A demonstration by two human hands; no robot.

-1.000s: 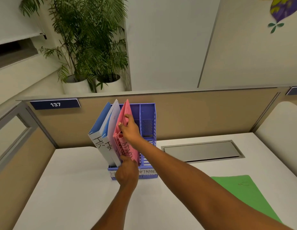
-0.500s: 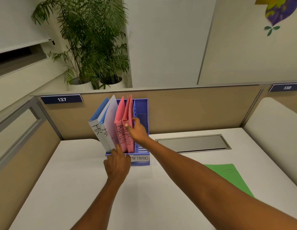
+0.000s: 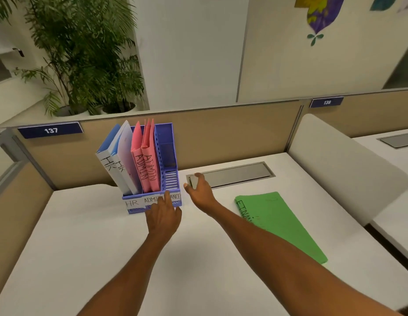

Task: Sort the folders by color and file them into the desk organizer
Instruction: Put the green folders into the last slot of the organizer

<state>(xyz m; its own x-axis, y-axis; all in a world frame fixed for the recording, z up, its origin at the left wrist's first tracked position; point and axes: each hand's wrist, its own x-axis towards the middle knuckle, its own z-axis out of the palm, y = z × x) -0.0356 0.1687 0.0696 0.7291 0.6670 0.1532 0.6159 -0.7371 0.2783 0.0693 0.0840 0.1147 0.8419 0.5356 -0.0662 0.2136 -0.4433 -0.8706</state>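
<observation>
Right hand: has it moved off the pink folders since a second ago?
Yes. The right hand has left the pink folders and now hangs open to the right of the organizer, toward the green folder.

label strip [image 3: 152,200]: middle hidden by left hand [image 3: 163,216] | green folder [image 3: 282,224]: lettering partly arm-covered

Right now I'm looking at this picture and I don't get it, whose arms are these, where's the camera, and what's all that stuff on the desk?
The camera sits on a person's head, looking forward and down, so the two bare arms are their own. No machine is involved. On the white desk stands a purple organizer with slots labelled HR, ADMIN and FINANCE. Blue folders fill the first slot, pink folders the second, and the third holds nothing. A green folder lies flat to the right. The left hand touches the organizer's front edge. The right hand is open beside the organizer. Neither hand has a grip on anything.
</observation>
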